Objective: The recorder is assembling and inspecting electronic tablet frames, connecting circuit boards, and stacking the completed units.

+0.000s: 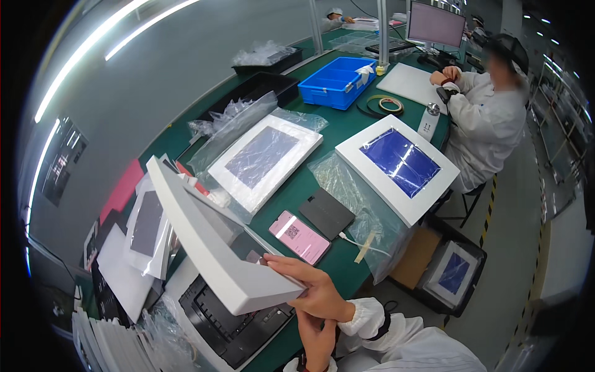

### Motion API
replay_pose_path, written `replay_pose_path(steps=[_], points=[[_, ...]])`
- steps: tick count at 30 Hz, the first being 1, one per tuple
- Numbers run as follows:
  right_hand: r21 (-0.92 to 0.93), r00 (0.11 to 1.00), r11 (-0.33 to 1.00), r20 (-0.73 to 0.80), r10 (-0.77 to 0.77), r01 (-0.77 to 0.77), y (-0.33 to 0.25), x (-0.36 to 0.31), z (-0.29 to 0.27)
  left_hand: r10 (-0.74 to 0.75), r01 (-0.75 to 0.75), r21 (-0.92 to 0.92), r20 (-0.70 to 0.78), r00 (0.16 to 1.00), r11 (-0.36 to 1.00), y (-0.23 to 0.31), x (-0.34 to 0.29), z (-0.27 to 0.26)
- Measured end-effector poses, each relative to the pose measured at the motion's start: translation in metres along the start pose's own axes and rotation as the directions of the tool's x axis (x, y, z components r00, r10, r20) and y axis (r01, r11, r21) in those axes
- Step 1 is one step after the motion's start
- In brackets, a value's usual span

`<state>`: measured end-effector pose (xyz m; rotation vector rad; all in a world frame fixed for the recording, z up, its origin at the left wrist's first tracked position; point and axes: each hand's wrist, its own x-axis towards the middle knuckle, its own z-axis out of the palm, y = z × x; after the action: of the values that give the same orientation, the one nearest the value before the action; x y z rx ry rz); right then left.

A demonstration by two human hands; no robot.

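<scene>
A white rectangular frame (pixel 204 248) with a dark panel in its opening is tilted up on edge at the lower left. My right hand (pixel 316 288) is closed on its near corner, fingers over the rim. Just below, my left hand (pixel 317 341) reaches up to the same corner; its fingers are hidden behind the right hand and the frame. Under the raised frame lies a black plastic housing (pixel 223 328), partly covered by it. A phone with a lit pink screen (pixel 300 237) and a dark grey flat box (pixel 327 212) with a white cable lie beyond my hands.
Two white-framed panels, one film-wrapped (pixel 266 155), one with blue film (pixel 403 164), lie on the green table. Farther back stand a blue bin (pixel 338 84) and tape rolls (pixel 389 105). A co-worker (pixel 496 105) sits at right. A floor crate (pixel 455 273) holds another panel.
</scene>
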<state>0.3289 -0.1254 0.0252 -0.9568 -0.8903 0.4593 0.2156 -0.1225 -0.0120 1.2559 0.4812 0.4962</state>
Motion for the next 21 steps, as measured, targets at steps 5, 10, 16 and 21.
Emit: replay_pose_path(steps=[5,10,16,21], points=[[-0.006,1.000,1.000,-0.011,0.004,-0.004,-0.003,0.000,0.003,-0.011,0.009,-0.048,-0.044,0.999,0.999,0.002,-0.001,-0.002],[-0.014,1.000,1.000,-0.019,0.001,-0.001,-0.003,0.001,0.001,-0.006,0.004,-0.094,-0.027,1.000,0.996,0.000,0.000,-0.002],[0.005,0.999,1.000,-0.037,-0.001,0.001,0.000,0.002,0.000,0.009,-0.014,-0.155,-0.034,0.999,0.988,0.000,0.002,-0.001],[-0.014,0.999,1.000,-0.023,-0.024,0.024,0.002,0.002,0.002,0.016,-0.018,-0.110,-0.020,1.000,0.994,-0.010,0.001,-0.008]])
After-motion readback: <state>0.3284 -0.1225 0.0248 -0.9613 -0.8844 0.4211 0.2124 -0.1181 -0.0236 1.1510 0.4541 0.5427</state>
